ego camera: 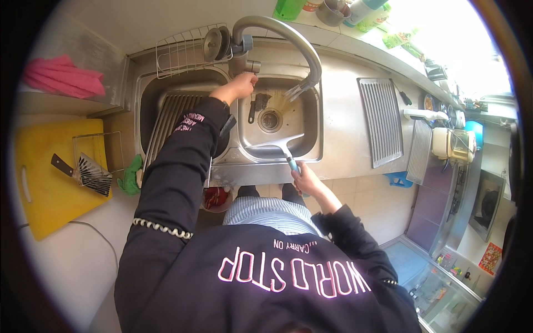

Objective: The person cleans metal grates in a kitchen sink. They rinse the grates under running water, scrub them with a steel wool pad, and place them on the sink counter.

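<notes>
My left hand (243, 85) is at the base of the kitchen faucet (238, 62), by its lever; the fingers hide what they touch. Water sprays from the curved spout into the right basin (291, 125). My right hand (307, 180) grips the blue-grey handle of a squeegee (282, 144), its wide head over the front of that basin. A dark-handled scraper (252, 110) lies in the basin beside the drain strainer (270, 120), next to a dark patch. A ribbed metal panel (168, 112) leans in the left basin, partly behind my left sleeve.
Another ribbed metal panel (381, 123) lies on the steel counter at right. A wire rack (181, 52) stands behind the left basin. At left are a yellow cutting board (58, 137), a green cloth (131, 177) and a pink cloth (64, 77). Bottles (289, 8) line the sill.
</notes>
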`<state>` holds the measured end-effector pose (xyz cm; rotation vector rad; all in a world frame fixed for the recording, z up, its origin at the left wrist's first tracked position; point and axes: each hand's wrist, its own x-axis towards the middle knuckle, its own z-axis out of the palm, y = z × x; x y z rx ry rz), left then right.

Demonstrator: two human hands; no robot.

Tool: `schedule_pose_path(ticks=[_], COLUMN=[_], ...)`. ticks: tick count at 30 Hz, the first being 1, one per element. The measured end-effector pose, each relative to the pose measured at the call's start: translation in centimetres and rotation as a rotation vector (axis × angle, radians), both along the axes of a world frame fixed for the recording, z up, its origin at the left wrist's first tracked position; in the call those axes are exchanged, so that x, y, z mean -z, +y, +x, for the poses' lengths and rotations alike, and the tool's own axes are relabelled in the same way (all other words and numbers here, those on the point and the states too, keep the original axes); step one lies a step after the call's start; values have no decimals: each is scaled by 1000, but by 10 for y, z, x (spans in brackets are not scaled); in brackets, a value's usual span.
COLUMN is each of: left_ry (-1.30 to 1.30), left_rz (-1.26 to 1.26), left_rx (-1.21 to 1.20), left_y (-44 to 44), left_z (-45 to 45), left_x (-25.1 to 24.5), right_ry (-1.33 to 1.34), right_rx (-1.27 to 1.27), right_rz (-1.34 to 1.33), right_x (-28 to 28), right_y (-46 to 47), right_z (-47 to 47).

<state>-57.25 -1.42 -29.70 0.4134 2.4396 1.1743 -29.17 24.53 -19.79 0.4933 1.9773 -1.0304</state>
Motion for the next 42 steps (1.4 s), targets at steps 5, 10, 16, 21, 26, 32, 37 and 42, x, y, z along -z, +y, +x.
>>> schedule_pose_path(ticks=[5, 10, 16, 21, 26, 32, 37, 42], left_ry=[-113, -304, -983, -803, -693, -378, -256, -192], left_rz=[23, 68, 667, 723, 480, 206, -154, 37], left_rx=[-53, -503, -615, -754, -626, -437, -425, -604], left_y=[-12, -27, 26, 57, 61, 72, 77, 76], left_z=[-5, 100, 235, 255, 273, 270, 278, 299], left_x=[23, 10, -31, -35, -14, -4, -14, -14], right_ry=[-37, 55, 284, 462, 819, 861, 431, 616], right_rx=[318, 388, 216, -141, -269, -165, 18, -387], right_rz=[-263, -454, -468, -557, 48, -227, -449, -131], right_x=[-23, -24, 14, 37, 70, 108, 102, 107], right_y=[-7, -21, -57, -53, 9, 12, -21, -6], right_z=[19, 9, -18, -5, -40, -158, -199, -166])
